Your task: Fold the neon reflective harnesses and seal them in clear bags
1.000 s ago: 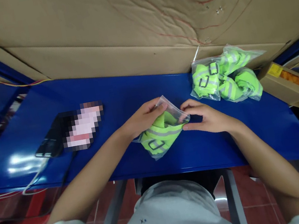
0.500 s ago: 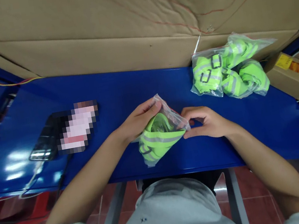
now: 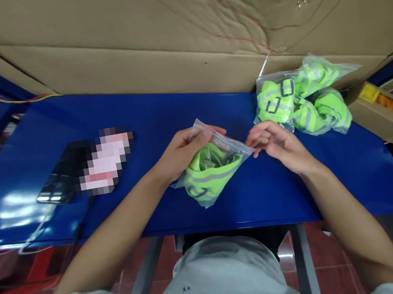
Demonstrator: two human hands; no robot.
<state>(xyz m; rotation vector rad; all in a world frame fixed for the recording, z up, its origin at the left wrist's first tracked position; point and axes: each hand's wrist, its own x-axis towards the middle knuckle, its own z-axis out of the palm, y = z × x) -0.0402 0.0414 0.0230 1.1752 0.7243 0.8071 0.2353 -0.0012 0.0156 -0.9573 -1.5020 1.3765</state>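
A clear plastic bag (image 3: 213,172) holds a coiled neon-green strap with grey stripes and a dark buckle. My left hand (image 3: 185,151) grips the bag's upper left part, thumb in front and fingers behind. At the bag's right upper corner is my right hand (image 3: 274,143), its fingers loosely curled and apart, the fingertips next to the corner. The bag is over the blue table (image 3: 253,208). Whether the right fingertips still touch the plastic is hard to tell.
Several bagged green straps (image 3: 299,103) lie at the back right, beside a cardboard box (image 3: 384,111) with a yellow label. On the left are a black phone (image 3: 59,178) with a cable and a blurred pink item (image 3: 106,163). A cardboard wall (image 3: 126,53) rises behind.
My right hand has loosened its pinch on the bag's corner and moved slightly right and up, its fingers spreading. The bag's top edge now lies straighter, and more left fingers show behind it.
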